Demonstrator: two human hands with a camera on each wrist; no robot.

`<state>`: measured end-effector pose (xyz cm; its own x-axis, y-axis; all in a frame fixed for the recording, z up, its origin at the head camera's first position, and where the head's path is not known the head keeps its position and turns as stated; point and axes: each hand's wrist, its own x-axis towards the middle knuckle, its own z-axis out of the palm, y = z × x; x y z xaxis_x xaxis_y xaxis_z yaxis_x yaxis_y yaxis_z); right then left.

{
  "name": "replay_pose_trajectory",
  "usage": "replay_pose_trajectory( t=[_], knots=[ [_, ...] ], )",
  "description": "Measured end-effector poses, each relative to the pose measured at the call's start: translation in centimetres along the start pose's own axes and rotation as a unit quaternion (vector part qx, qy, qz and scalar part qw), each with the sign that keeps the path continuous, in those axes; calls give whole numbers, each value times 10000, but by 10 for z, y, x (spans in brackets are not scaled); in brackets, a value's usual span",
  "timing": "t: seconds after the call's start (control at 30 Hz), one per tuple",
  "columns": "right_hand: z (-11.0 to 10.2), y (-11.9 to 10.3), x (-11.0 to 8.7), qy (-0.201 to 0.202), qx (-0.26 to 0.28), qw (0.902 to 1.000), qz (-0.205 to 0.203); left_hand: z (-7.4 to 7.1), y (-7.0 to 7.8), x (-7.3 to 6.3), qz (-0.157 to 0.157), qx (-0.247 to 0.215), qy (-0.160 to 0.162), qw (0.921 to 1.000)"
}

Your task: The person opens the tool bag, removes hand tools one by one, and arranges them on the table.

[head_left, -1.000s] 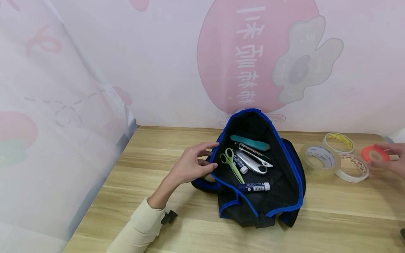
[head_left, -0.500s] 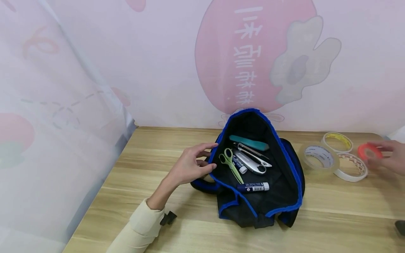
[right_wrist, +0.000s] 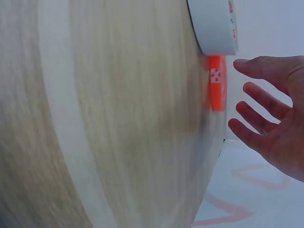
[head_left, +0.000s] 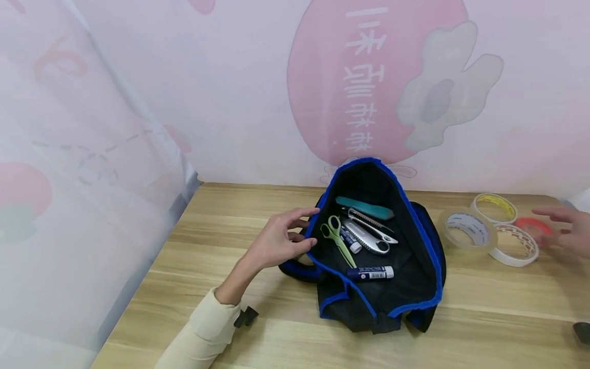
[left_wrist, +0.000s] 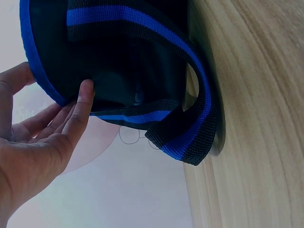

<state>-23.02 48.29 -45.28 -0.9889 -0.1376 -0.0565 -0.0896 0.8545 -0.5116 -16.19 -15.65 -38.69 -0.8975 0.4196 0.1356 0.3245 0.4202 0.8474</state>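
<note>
My left hand (head_left: 282,238) holds the left rim of a black fabric bag (head_left: 405,266) with blue edging, its thumb and fingers at the edge; the left wrist view shows the bag's strap (left_wrist: 190,128) beside it. Inside lie green scissors (head_left: 338,241), a grey utility knife (head_left: 366,237), a slimmer cutter (head_left: 371,225), a teal tool (head_left: 365,207) and two glue sticks, one in front (head_left: 370,273). At the right, my right hand (head_left: 569,230) is spread, fingers apart, just beside a red tape roll (head_left: 533,226) lying on the table. Nothing is in its grasp.
Left of the red roll sit a clear tape roll (head_left: 467,231), a white tape roll (head_left: 513,246) and a yellow-lined tape roll (head_left: 494,207). A dark object (head_left: 582,333) shows at the right edge of the wooden table (head_left: 488,328). A printed curtain (head_left: 239,102) hangs behind.
My right hand carried the red tape roll leftward, set it down against the white roll and let go. The left hand has stayed on the bag's rim.
</note>
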Motion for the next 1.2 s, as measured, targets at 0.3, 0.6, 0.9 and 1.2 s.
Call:
replay_pose_trajectory(
  t=[0.3,0.6,0.9,1.2],
  knots=[
    [2,-36,-8,683,-15,9974,-238,1,0,0,9,4,40,10000],
    [-2,-83,-12,628,78,9971,-432,1,1,0,2,-12,33,10000],
    [-6,-134,-13,1140,190,9857,-1229,2,1,1,23,-8,51,10000],
    [-4,-180,-11,1142,-21,9800,-1629,2,1,1,16,3,51,10000]
  ],
)
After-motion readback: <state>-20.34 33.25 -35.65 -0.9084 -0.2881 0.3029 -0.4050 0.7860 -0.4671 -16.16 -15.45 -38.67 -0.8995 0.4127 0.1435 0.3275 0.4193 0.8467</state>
